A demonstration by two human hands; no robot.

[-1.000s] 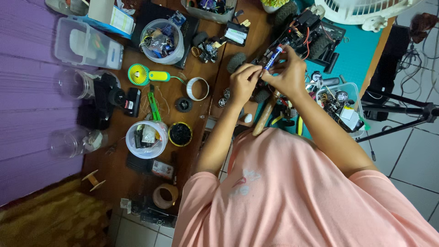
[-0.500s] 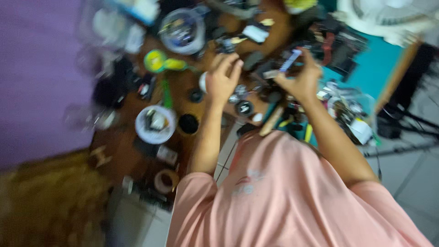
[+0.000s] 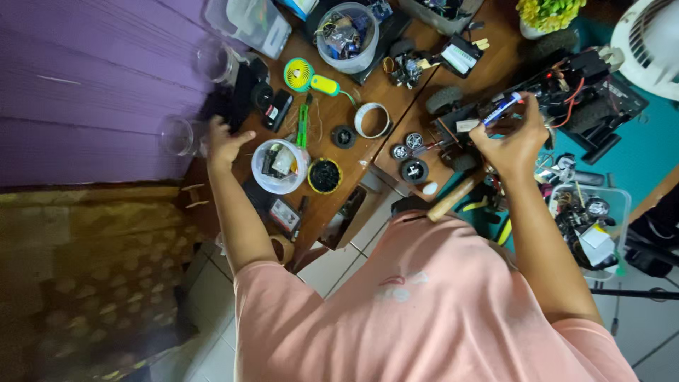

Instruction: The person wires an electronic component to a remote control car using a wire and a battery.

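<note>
My right hand (image 3: 516, 138) grips a slim blue and white pen-like tool (image 3: 501, 108), its tip beside the black model car chassis (image 3: 566, 92) with red wires. My left hand (image 3: 223, 141) is stretched far out to the left side of the wooden table (image 3: 368, 85), fingers apart and holding nothing. It hovers by a clear jar (image 3: 173, 134) and some black devices (image 3: 237, 95), just left of a white bowl (image 3: 279, 166) of small parts.
A small black round pot (image 3: 325, 175), a tape roll (image 3: 373, 120), a yellow-green handheld fan (image 3: 304, 76), loose wheels (image 3: 414, 170), a clear tub of electronics (image 3: 346, 28) and a wooden handle (image 3: 453, 198) crowd the table. A parts bin (image 3: 590, 219) and white fan (image 3: 647, 42) sit on the right.
My left hand has left the car, where it worked beside the right one, and swung out to the table's left side. The right hand still holds the blue tool at the chassis.
</note>
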